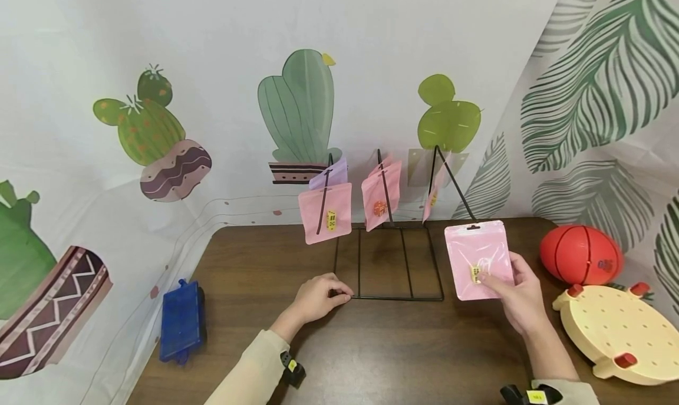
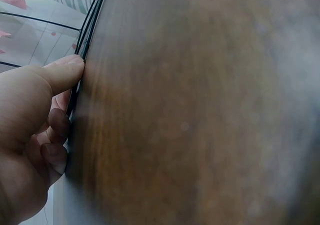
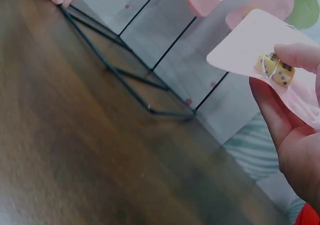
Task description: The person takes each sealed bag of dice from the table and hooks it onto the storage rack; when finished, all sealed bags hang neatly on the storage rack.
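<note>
With thumb on the front and fingers behind, my right hand (image 1: 522,296) pinches a pink zip pouch (image 1: 458,240) by its lower right side. Yellow dice (image 3: 282,74) with dark dots show through its clear front, beside the thumb. My left hand (image 1: 318,299) pinches the front left corner of a black wire display rack (image 1: 392,299); the left wrist view shows its thumb (image 2: 70,72) on the wire. On the rack's left hook hang a pink pouch (image 1: 310,213) and a purple pouch (image 1: 339,170) behind it. Pink pouches (image 1: 394,184) hang on the middle hook, another pink pouch (image 1: 429,201) on the right.
To the left on the brown wooden table (image 1: 392,352) lies a blue plastic case (image 1: 180,322). A red ball (image 1: 580,254) and a cream round board with red pegs (image 1: 626,328) are at the right. Behind the rack hangs a cactus-print cloth (image 1: 371,69).
</note>
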{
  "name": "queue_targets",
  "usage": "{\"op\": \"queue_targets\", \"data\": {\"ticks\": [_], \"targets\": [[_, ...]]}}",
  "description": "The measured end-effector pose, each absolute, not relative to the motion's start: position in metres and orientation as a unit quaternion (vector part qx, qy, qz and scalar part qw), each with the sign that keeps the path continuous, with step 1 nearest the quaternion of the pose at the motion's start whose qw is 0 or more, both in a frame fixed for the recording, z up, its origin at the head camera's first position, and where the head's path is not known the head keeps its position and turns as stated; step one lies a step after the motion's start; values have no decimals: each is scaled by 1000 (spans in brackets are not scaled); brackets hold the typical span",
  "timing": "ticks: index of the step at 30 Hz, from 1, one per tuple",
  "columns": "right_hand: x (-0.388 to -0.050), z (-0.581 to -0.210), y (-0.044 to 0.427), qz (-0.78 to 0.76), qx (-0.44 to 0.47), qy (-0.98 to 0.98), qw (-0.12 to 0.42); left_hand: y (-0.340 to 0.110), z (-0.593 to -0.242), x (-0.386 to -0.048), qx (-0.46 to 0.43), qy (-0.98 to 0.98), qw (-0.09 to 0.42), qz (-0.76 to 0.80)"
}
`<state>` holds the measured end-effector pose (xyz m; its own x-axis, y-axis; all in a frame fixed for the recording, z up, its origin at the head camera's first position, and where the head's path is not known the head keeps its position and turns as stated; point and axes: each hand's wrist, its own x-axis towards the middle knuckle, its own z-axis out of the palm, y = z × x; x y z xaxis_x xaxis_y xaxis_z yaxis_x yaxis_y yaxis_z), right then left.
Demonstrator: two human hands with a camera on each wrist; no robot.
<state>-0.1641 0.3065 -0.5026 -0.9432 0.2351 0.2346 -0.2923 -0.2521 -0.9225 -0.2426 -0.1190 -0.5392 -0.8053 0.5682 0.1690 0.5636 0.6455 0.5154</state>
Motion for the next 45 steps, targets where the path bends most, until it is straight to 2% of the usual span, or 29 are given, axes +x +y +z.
{"op": "queue_targets", "data": {"ticks": [6, 16, 23, 29, 45], "targets": [[-156, -483, 297, 811, 112, -539, 198, -119, -540, -243, 310, 908, 7, 282], [-150, -460, 287, 817, 278, -459, 209, -120, -541, -243, 312, 907, 4, 282], [-150, -448, 279, 813, 304, -447, 216, -119, -542, -244, 313, 907, 1, 281], [-150, -442, 274, 813, 287, -457, 217, -119, -544, -244, 316, 907, -5, 278], [-165, -435, 262, 770, 60, -582, 257, -119, -541, -243, 312, 907, 3, 283]]}}
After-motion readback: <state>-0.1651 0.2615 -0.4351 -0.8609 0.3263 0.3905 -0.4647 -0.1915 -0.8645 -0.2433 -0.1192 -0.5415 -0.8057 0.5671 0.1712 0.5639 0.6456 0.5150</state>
